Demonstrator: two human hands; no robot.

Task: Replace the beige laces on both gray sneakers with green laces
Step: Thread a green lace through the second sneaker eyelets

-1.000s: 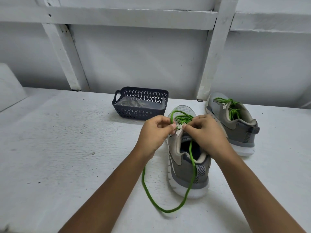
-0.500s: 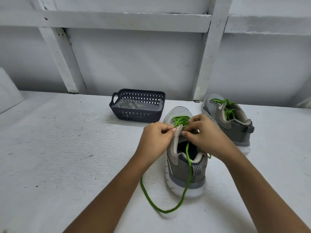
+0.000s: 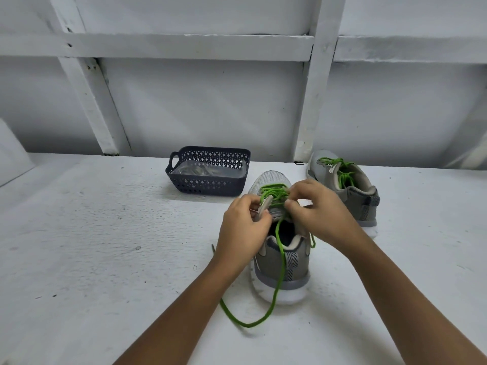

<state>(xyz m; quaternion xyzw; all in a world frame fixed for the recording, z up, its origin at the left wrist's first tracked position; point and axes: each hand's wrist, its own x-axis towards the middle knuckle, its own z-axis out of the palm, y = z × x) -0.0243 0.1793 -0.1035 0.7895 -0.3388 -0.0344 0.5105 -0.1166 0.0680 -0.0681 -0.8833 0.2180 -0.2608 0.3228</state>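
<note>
On the desk (image 3: 105, 246) the near sneaker (image 3: 268, 267) stands heel toward the person, with the left hand (image 3: 243, 227) at its left side and the right hand (image 3: 316, 214) at its right, both over the lacing. The far sneaker (image 3: 361, 196) stands behind it to the right, and the basket (image 3: 208, 184), with a bag (image 3: 208, 171) in it, behind it to the left. A lace (image 3: 282, 262) runs from the near sneaker's opening over its heel and loops onto the desk in front.
</note>
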